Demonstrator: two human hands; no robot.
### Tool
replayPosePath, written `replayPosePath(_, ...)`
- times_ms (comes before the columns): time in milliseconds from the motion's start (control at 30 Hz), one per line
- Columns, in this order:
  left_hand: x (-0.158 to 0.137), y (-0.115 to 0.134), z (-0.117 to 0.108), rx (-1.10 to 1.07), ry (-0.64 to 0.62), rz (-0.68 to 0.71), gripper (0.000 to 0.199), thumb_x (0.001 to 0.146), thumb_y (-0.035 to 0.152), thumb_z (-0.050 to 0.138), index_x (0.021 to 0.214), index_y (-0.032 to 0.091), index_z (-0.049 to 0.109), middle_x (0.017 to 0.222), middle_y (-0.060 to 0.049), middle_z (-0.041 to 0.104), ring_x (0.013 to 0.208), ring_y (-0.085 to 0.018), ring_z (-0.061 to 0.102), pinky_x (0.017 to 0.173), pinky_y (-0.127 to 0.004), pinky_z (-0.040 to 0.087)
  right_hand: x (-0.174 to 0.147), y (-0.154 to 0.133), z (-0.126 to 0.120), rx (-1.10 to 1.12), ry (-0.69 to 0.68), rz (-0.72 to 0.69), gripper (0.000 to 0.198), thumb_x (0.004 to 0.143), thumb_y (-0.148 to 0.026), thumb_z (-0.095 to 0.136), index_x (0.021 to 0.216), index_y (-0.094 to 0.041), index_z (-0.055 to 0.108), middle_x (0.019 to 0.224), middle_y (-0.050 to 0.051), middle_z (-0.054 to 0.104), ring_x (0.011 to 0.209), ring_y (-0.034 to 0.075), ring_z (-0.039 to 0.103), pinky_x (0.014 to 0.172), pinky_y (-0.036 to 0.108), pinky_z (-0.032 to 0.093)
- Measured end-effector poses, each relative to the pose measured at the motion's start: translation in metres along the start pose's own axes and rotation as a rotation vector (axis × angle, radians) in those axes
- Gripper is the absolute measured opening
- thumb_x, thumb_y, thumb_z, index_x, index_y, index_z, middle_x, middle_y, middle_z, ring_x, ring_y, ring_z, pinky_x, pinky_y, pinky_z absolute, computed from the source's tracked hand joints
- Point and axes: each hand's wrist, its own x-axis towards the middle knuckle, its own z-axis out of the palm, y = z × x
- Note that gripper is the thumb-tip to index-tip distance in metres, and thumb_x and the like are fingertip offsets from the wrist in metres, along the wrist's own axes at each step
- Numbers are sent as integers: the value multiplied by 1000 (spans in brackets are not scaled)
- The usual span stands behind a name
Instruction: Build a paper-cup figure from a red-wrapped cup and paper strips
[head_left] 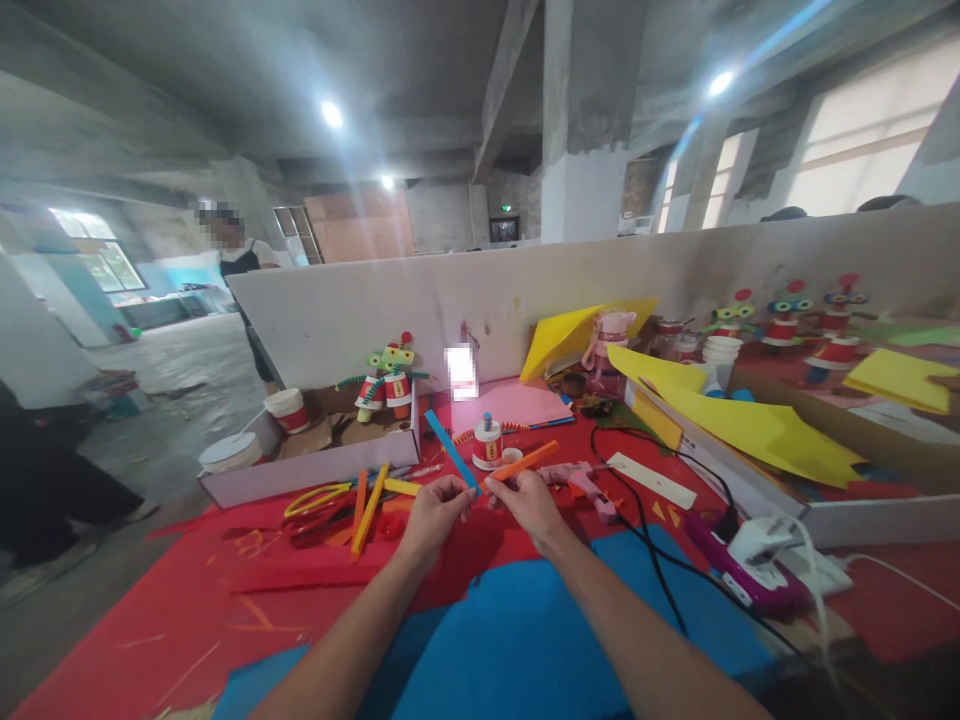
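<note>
My left hand (433, 512) pinches the lower end of a blue paper strip (451, 449) that slants up and to the left. My right hand (527, 498) pinches an orange paper strip (525, 461) that slants up to the right. The two strip ends meet between my fingertips, above a red table cover (187, 600). Just behind the hands stands a small red and white paper-cup figure (487, 444). A pink glue gun (581, 480) lies right of my right hand. A large blue sheet (517, 640) lies under my forearms.
Loose yellow and orange strips (360, 505) lie left of my hands, before a white box (315, 465) holding a cup robot (390, 380). Yellow sheets (750, 425), black cables (645, 530) and a purple tool (742, 570) crowd the right. A person (236, 260) stands far left.
</note>
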Motion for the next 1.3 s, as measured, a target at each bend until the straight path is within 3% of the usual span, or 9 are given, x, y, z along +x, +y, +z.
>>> replayPosePath(400, 0, 2, 1, 91, 13, 33, 33, 61, 42, 75, 55, 16, 55, 45, 4, 53, 44, -8, 43, 48, -20, 30, -2, 3, 0, -102, 49, -21, 31, 73, -47, 64, 77, -17, 62, 63, 1, 63, 58, 17, 62, 60, 30, 51)
replayPosePath(600, -1, 5, 0, 81, 47, 36, 33, 61, 41, 75, 54, 16, 55, 44, 4, 52, 44, -8, 43, 48, -20, 31, -3, -1, 2, 20, -79, -45, 29, 65, -43, 73, 79, -19, 65, 75, 1, 66, 73, 19, 64, 72, 33, 52)
replayPosePath(767, -1, 3, 0, -18, 51, 1, 30, 60, 37, 76, 55, 16, 56, 45, 3, 54, 43, -7, 43, 48, -19, 31, -2, 4, 4, 79, -55, 43, 35, 65, -52, 72, 73, -19, 66, 68, 0, 63, 67, 17, 61, 71, 31, 50)
replayPosePath(1000, -1, -2, 3, -92, 32, -29, 24, 58, 30, 77, 57, 15, 59, 46, 3, 56, 44, -7, 46, 48, -19, 33, -7, -3, 6, 190, -91, 105, 46, 59, -56, 78, 79, -17, 65, 68, -2, 63, 62, 12, 57, 67, 26, 46)
replayPosePath(1300, 3, -6, -3, -126, -25, -92, 35, 51, 39, 84, 59, 14, 61, 49, 2, 58, 41, -7, 46, 43, -19, 33, -8, -3, 8, 156, -88, 94, 42, 57, -52, 80, 74, -17, 64, 67, -2, 63, 60, 12, 55, 64, 27, 46)
